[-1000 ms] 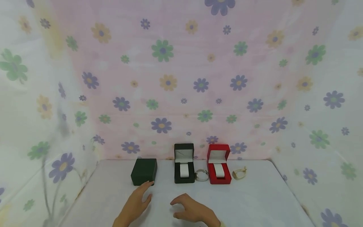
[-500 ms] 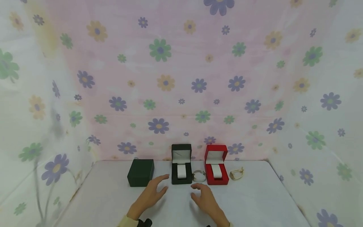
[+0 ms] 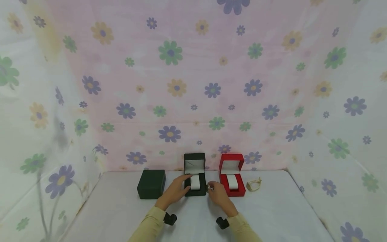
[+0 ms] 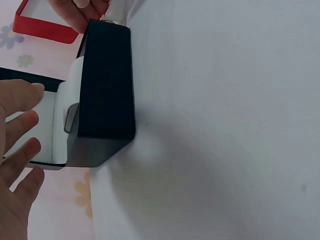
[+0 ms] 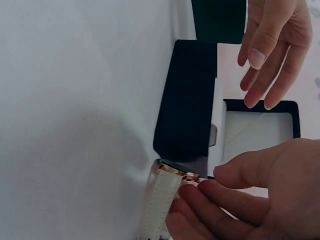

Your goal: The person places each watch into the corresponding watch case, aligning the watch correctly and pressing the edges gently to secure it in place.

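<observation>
- Head view: left hand [image 3: 173, 192], lower centre, over the left side of the open black watch box [image 3: 196, 193]; thumb and fingers apart, contact with box unclear. White cushion [image 3: 195, 183] in box.
- Same view: right hand [image 3: 218, 194], just right of that box, fingers bent at the pale-strapped watch [image 3: 210, 188]. Open red watch box [image 3: 236, 194] and gold-coloured watch [image 3: 249, 186] farther right; closed dark green box [image 3: 151, 183] left of centre.
- Left wrist view: left fingers spread at left edge, before the black box's raised lid. Right hand partly visible at top; red box upper left.
- Right wrist view: pale-strapped watch at bottom centre, beside the black box's end. Right fingertips touch it, fingers curled; cannot tell whether clamped. Left hand upper right, fingers loosely extended.
</observation>
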Demonstrator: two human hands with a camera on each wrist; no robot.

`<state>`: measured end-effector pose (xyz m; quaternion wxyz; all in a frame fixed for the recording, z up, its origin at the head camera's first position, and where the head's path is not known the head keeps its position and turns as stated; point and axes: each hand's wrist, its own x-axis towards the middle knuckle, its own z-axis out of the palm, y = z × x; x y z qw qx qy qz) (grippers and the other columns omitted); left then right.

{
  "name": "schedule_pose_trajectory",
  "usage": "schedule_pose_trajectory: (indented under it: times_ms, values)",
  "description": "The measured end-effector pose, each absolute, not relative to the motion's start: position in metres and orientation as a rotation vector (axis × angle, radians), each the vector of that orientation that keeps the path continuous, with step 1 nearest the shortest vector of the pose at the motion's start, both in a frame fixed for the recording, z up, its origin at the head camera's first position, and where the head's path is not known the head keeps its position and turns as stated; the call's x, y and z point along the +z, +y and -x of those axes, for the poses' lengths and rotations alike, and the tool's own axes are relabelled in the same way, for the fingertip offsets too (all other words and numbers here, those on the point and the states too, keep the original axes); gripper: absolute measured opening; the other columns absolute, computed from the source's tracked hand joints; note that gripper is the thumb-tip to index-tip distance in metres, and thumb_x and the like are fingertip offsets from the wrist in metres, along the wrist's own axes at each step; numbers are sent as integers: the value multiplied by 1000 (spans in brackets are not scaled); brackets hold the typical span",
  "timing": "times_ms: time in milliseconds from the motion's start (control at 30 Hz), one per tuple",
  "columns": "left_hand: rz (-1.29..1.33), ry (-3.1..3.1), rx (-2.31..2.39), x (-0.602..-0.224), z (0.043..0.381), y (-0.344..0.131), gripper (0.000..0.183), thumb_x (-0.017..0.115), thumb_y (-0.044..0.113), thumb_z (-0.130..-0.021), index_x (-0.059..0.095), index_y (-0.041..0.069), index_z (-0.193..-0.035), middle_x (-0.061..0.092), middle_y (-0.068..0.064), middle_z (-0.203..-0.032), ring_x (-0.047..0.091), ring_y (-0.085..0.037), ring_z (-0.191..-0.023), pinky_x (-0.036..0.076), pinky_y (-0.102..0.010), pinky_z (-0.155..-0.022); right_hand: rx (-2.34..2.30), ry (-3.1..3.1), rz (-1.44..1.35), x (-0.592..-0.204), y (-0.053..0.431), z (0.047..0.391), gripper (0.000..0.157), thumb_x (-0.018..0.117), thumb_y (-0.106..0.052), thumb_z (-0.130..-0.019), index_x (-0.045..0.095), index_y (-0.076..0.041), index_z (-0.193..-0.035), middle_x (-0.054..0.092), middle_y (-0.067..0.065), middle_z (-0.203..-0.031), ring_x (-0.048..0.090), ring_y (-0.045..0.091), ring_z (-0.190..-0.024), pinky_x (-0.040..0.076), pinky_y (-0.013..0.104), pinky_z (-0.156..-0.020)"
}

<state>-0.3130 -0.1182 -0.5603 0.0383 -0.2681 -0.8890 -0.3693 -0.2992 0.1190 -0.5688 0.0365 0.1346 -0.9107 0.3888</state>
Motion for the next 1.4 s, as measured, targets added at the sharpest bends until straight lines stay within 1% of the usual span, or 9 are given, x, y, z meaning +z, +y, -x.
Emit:
schedule_pose_trajectory:
  times_ms: [200, 467, 567, 700, 833, 967, 1100, 1267, 1400]
  values:
    - [839, -2803, -1068, -558, 326, -109, 50, 68, 8, -97, 52, -6, -142, 56, -24, -142, 52, -42, -133, 44, -57, -110, 1255, -2818, -461, -577, 122, 313, 27, 64, 5, -91, 65, 13, -117, 70, 21, -107, 65, 31, -97, 60, 50, -86]
    - [826, -2899, -1030, -563, 338, -103, 55, 76, 6, -90, 54, -9, -138, 56, -25, -142, 52, -42, -133, 44, -55, -112, 1304, -2821, -361, -590, 122, 322, 27, 70, 3, -87, 66, 13, -113, 71, 18, -101, 67, 27, -92, 62, 44, -79]
    - [820, -2906, -1010, -564, 340, -103, 57, 78, 8, -89, 54, -9, -138, 55, -25, -143, 52, -42, -133, 44, -55, -112, 1317, -2813, -356, -592, 122, 323, 28, 70, 3, -87, 66, 13, -113, 71, 17, -100, 66, 26, -92, 62, 43, -78]
    - [778, -2927, -967, -563, 341, -102, 65, 80, 11, -87, 51, -8, -142, 54, -26, -144, 51, -43, -134, 44, -56, -111, 1314, -2805, -393, -591, 122, 323, 29, 69, 3, -87, 66, 14, -114, 70, 17, -100, 65, 25, -90, 62, 42, -76]
    - [746, -2948, -932, -562, 345, -101, 71, 84, 13, -83, 51, -5, -144, 55, -25, -144, 52, -43, -132, 45, -56, -111, 1280, -2818, -419, -590, 123, 325, 29, 68, 3, -88, 66, 13, -115, 70, 17, -102, 64, 24, -91, 61, 43, -79]
    - [704, -2958, -942, -562, 350, -99, 71, 87, 12, -79, 56, -3, -141, 59, -24, -139, 55, -42, -129, 48, -56, -108, 1269, -2790, -467, -591, 124, 328, 25, 66, 4, -90, 67, 13, -113, 71, 18, -101, 65, 26, -91, 60, 46, -80]
    - [653, -2960, -1003, -564, 353, -96, 70, 89, 10, -74, 60, -3, -137, 61, -23, -137, 56, -41, -127, 49, -55, -106, 1280, -2781, -470, -594, 125, 328, 22, 67, 2, -90, 69, 11, -110, 71, 16, -101, 65, 25, -92, 59, 45, -81]
    - [654, -2922, -1028, -562, 352, -94, 70, 92, 5, -68, 62, -6, -131, 63, -23, -132, 60, -40, -121, 52, -54, -102, 1393, -2779, -407, -589, 126, 324, 26, 67, 0, -91, 68, 10, -115, 71, 18, -106, 63, 26, -95, 60, 47, -84]
    - [643, -2910, -1022, -557, 353, -90, 73, 93, 3, -66, 62, -6, -131, 63, -24, -132, 60, -40, -120, 52, -55, -102, 1436, -2740, -399, -582, 131, 322, 29, 65, 0, -92, 67, 11, -119, 71, 21, -109, 65, 26, -95, 60, 46, -84]
